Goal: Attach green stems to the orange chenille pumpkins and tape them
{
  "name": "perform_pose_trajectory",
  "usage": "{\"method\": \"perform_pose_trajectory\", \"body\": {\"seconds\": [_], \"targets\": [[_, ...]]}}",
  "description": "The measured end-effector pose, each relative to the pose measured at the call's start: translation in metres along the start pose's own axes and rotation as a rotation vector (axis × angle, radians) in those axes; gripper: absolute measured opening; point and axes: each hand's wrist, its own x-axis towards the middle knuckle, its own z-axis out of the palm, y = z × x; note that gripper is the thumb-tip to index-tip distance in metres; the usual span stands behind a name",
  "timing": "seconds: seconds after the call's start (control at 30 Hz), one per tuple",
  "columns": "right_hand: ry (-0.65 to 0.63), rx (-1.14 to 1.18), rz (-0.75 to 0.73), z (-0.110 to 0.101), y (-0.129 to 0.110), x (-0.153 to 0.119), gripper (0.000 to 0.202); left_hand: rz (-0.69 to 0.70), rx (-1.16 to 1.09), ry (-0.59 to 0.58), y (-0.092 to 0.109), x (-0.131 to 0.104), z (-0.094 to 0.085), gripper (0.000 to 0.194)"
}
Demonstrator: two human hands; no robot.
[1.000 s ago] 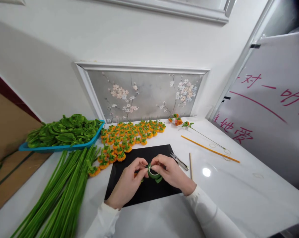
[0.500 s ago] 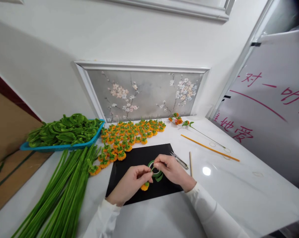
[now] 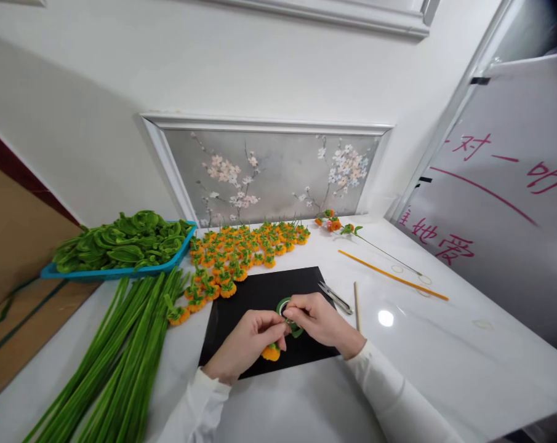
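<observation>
Over a black mat, my left hand pinches an orange fuzzy flower by its green top, with the bloom hanging below the fingers. My right hand is closed in a pinch right beside the left fingertips. What lies between its fingertips is too small and hidden to make out. Behind the fingers a roll of green tape rests on the mat, partly covered by my right hand. Small scissors lie just right of the mat, and a thin wooden stick is next to them.
Rows of orange flowers stand behind the mat. At left are a blue tray of green fuzzy leaves and a bundle of long green stems. An orange strip and a finished flower stem lie at right.
My right fingers have curled in, lower and nearer the left fingertips, covering more of the tape roll. The flower stays in my left hand. The view has shifted slightly.
</observation>
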Motion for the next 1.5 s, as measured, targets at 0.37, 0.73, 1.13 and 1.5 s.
{"method": "perform_pose_trajectory", "body": {"seconds": [0.37, 0.73, 1.13, 1.5], "targets": [[0.008, 0.189, 0.099, -0.002, 0.008, 0.0, 0.022, -0.005, -0.072, 0.111, -0.002, 0.001, -0.004, 0.028], [0.036, 0.022, 0.058, 0.004, 0.001, -0.002, 0.025, 0.002, -0.031, 0.076, -0.002, 0.002, 0.003, 0.034], [0.225, 0.295, 0.111, 0.008, 0.01, -0.003, 0.028, -0.184, -0.642, 0.077, -0.007, 0.0, 0.0, 0.044], [0.309, 0.425, 0.151, 0.005, 0.004, -0.001, 0.036, -0.017, -0.798, 0.109, -0.004, -0.005, -0.004, 0.022]]}}
